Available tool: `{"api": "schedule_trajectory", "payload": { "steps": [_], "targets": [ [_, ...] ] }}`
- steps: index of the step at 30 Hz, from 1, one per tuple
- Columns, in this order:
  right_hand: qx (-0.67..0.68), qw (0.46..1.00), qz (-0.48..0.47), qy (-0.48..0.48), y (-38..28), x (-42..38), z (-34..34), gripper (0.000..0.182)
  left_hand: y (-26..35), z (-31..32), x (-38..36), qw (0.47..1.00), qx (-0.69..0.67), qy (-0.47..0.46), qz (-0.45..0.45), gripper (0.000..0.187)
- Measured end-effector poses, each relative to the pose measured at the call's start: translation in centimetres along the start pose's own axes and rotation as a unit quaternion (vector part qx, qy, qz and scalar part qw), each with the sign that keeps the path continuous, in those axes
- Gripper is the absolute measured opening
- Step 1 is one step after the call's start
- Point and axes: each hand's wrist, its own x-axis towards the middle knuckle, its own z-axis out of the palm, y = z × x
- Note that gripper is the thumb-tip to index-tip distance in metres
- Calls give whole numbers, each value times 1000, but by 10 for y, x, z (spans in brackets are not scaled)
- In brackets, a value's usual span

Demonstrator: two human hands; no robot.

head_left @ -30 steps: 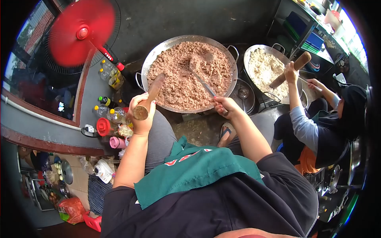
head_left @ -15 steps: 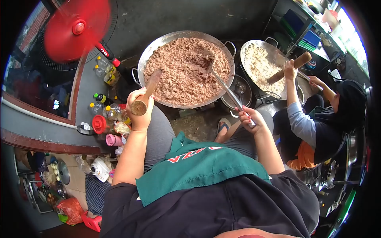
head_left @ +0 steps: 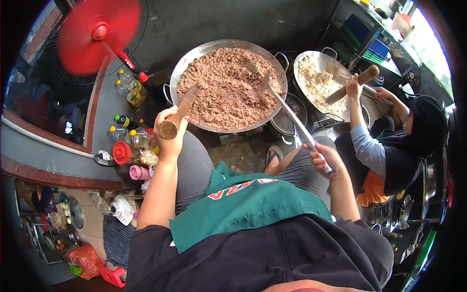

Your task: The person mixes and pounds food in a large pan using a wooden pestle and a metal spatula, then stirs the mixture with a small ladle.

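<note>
Behind the pans, dark gray wall [head_left: 272,19]; at upper left, a red fan [head_left: 99,31] with blurred blades; at upper right, metal shelving [head_left: 362,36]. Straight ahead, brown crumbly food [head_left: 228,90] in a wide two-handled metal pan [head_left: 206,47], heaped over most of the base and dented toward the right. In the left hand [head_left: 170,138], a thick wooden stick [head_left: 184,108], slanting over the pan's left rim with its far end at the food — fingers wrapped around one side, thumb along the other. In the right hand [head_left: 328,158], a long metal spatula [head_left: 294,117], gripped close to the handle's end, fingers curled and bunched around it, blade against the food near the pan's right side. Between the two pans, a smaller metal pot [head_left: 301,109]. To the right, a second pan [head_left: 340,73] with pale crumbly food [head_left: 311,87], and beside it a co-worker [head_left: 408,146] in a dark head covering, with one hand around another wooden stick [head_left: 368,75] and the other around a metal handle. Left of the large pan, clear bottles [head_left: 138,138] with yellow caps, near a red-lidded jar [head_left: 121,153]. Across the lap, a green apron [head_left: 243,199].
</note>
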Motion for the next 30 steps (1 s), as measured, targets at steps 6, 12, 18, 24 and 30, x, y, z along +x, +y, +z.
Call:
{"api": "schedule_trajectory", "payload": {
  "steps": [6,12,18,24,30],
  "targets": [
    [-549,798,-232,93,-67,106,15,20,-3,0,-2,999,-28,25,-30,34],
    [-634,727,-199,171,-44,191,38,32,-2,-19,-2,997,-47,-31,-51,34],
    [-684,681,-229,126,69,195,14,54,6,-39,-3,996,-43,-78,-19,32],
    [-741,602,-277,105,98,165,38,58,10,-43,-13,997,-52,-46,22,35],
    [-833,488,-251,70,112,141,64,42,18,-42,-21,996,-28,-52,60,35]
  ]
}}
